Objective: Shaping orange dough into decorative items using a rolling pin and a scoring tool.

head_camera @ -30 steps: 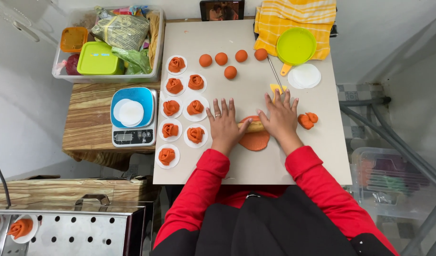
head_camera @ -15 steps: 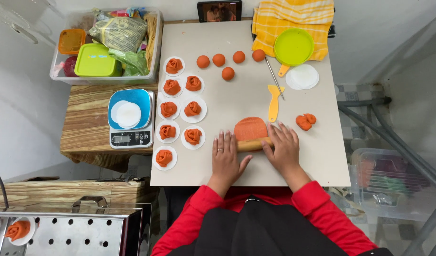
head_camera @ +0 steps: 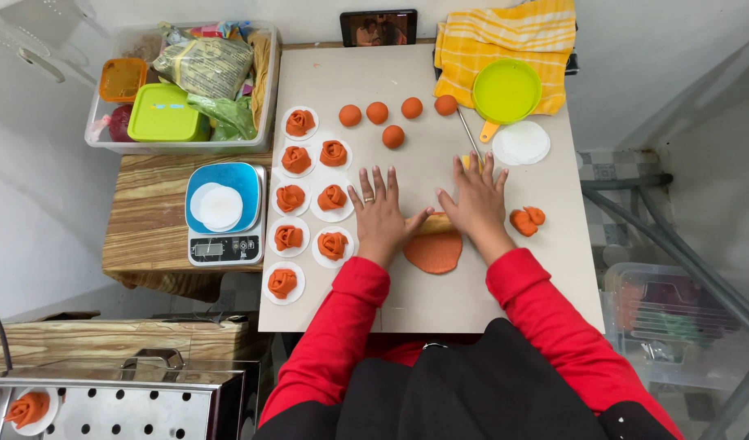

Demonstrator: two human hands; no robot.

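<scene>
- My left hand (head_camera: 380, 213) lies flat, palm down, fingers spread wide and pointing away from me, pressing on a rolling pin (head_camera: 430, 222); it grips nothing.
- My right hand (head_camera: 475, 198) lies the same way on the pin's other end, fingers splayed, palm down, closed on nothing.
- Both forearms run straight out from my body, red sleeves just past the table (head_camera: 472, 301) edge.
- Half a second ago my hands were nearer me, with the dough ahead of them; now they have pushed forward and the dough (head_camera: 434, 251) shows behind them, on my side.
- The dough is a flat orange oval in the middle of the table, its far edge under the pin, its long axis running roughly away from me.
- The pin lies crosswise, left to right, only its pale middle showing between my thumbs.
- Orange balls (head_camera: 393, 136) sit further out; shaped rose pieces (head_camera: 332, 197) on white discs stand to the left, and a small folded piece (head_camera: 527, 219) lies just right of my right hand.
</scene>
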